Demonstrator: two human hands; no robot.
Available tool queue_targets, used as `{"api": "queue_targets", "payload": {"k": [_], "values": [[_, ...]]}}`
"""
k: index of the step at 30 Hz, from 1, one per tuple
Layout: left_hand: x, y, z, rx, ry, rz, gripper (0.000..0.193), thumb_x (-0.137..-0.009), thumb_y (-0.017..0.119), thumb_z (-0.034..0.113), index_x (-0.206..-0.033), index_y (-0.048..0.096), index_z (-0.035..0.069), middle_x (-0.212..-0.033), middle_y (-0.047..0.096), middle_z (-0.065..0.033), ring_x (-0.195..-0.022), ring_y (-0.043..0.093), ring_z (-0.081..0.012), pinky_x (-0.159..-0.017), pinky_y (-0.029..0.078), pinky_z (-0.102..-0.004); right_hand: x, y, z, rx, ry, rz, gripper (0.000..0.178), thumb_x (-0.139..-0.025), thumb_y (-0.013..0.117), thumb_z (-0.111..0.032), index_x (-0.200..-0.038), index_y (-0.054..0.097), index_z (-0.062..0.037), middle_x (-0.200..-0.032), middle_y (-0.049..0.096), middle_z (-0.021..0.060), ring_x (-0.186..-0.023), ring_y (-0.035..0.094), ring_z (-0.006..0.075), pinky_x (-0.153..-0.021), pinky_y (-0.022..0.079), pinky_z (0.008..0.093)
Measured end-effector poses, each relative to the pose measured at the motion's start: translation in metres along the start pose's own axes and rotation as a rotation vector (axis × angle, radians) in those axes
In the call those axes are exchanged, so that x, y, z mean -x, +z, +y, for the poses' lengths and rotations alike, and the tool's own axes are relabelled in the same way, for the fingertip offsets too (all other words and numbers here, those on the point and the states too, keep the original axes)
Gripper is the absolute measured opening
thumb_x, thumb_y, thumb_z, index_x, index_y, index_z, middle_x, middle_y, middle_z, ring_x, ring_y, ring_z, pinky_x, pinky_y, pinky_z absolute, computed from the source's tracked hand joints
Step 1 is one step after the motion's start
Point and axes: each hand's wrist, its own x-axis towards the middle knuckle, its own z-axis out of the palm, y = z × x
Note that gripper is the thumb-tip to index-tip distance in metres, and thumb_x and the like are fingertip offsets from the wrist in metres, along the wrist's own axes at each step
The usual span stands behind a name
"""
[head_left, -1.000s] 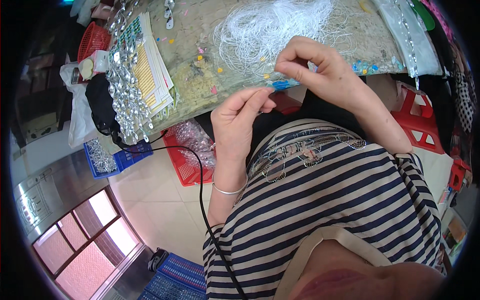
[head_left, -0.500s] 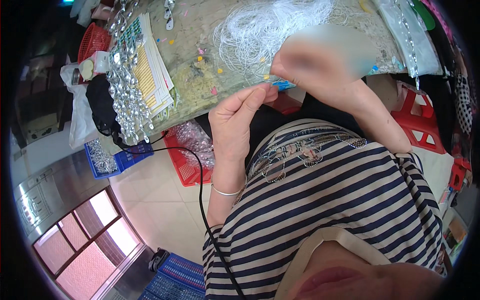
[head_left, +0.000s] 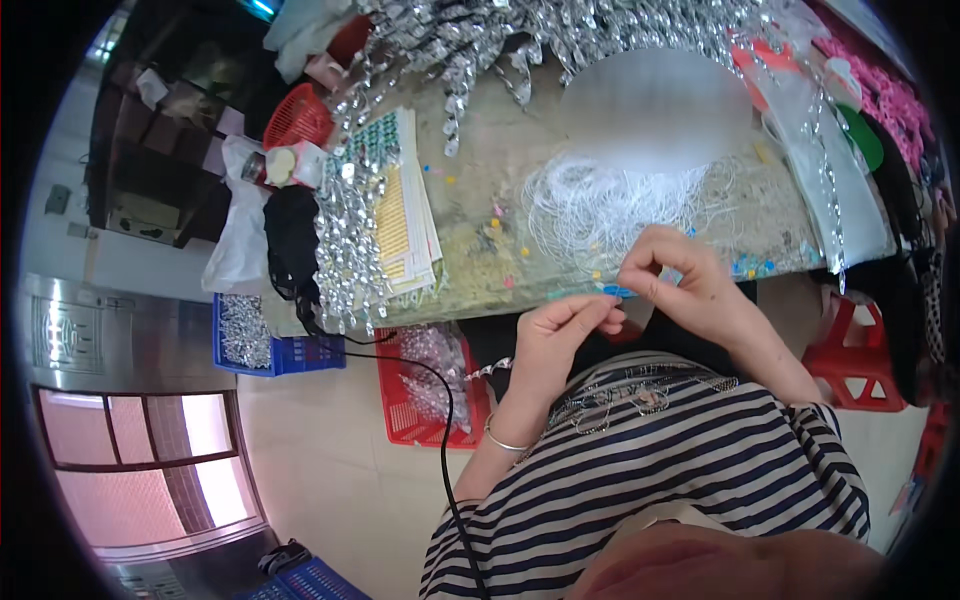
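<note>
My left hand [head_left: 560, 340] is at the near edge of the table, thumb and fingertips pinched together. Close beside it, my right hand [head_left: 690, 285] curls with its thumb against the index finger. Anything between the fingertips is too small to make out. A small blue thing [head_left: 618, 291] shows at the table edge between the two hands; whether a hand touches it I cannot tell. Just beyond them lies a loose heap of thin white cord [head_left: 575, 215]. By my left wrist, a short silver twisted strand [head_left: 490, 370] sticks out.
Silver faceted strands [head_left: 350, 230] hang beside stacked paper sheets [head_left: 405, 230]; more strands [head_left: 470, 60] cover the table's [head_left: 480, 170] far side. Below are a red basket [head_left: 400, 425], a blue crate [head_left: 300, 355] and a red stool [head_left: 855, 365]. A black cable [head_left: 448, 400] runs down left of my arm.
The view has shifted, showing more of the table's far side. My right hand, raised over the cord before, is now down close to my left fingertips. My left hand stays pinched.
</note>
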Motion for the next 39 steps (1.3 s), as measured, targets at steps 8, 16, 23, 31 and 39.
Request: {"api": "queue_targets", "payload": {"k": [8,16,23,31,39], "values": [[0.007,0.002,-0.001,-0.053,0.03,-0.034,0.017,-0.091,0.056,0.007,-0.099,0.066,-0.005,-0.089,0.068,-0.012,-0.078,0.065,-0.016,-0.075,0.052,-0.0272,0.011,0.012,-0.002,-0.031,-0.05,-0.017,0.008,-0.086,0.062,-0.009,-0.082,0.062,-0.0026,-0.078,0.059,0.0042,-0.072,0.056,0.0154,-0.068,0.043,0.0278],[0.02,0.006,-0.003,-0.026,0.042,-0.088,0.017,-0.09,0.061,0.011,-0.098,0.067,-0.003,-0.086,0.068,-0.0071,-0.07,0.06,-0.0092,-0.07,0.049,-0.0221,0.024,0.013,-0.014,0.015,-0.09,-0.009,0.012,-0.087,0.062,-0.013,-0.083,0.062,-0.0012,-0.078,0.058,0.0086,-0.074,0.057,0.0208,-0.067,0.045,0.0308],[0.035,0.006,-0.004,-0.039,0.059,-0.088,0.017,-0.091,0.059,0.011,-0.097,0.066,-0.003,-0.084,0.067,-0.0086,-0.069,0.061,-0.0116,-0.066,0.05,-0.0233,0.039,0.018,-0.025,0.038,-0.063,-0.002,0.01,-0.086,0.062,-0.01,-0.083,0.063,-0.0011,-0.079,0.062,0.0056,-0.076,0.059,0.0156,-0.068,0.045,0.0276],[0.045,0.011,0.003,-0.051,0.052,-0.05,0.017,-0.09,0.06,0.01,-0.097,0.066,-0.004,-0.081,0.067,-0.0066,-0.069,0.06,-0.0092,-0.067,0.048,-0.0207,0.047,0.015,-0.024,0.051,0.005,0.086,0.014,-0.086,0.063,-0.014,-0.087,0.065,-0.0004,-0.078,0.06,0.0076,-0.072,0.058,0.0148,-0.065,0.046,0.0279],[0.04,0.015,-0.001,-0.009,0.124,-0.018,0.017,-0.089,0.061,0.009,-0.099,0.067,-0.004,-0.083,0.068,-0.0093,-0.069,0.061,-0.0113,-0.066,0.049,-0.0218,0.062,0.013,-0.017,-0.058,0.114,0.135,0.021,-0.096,0.052,-0.018,-0.1,0.064,-0.0017,-0.088,0.057,-0.001,-0.076,0.05,0.0048,-0.067,0.041,0.0197]]}}
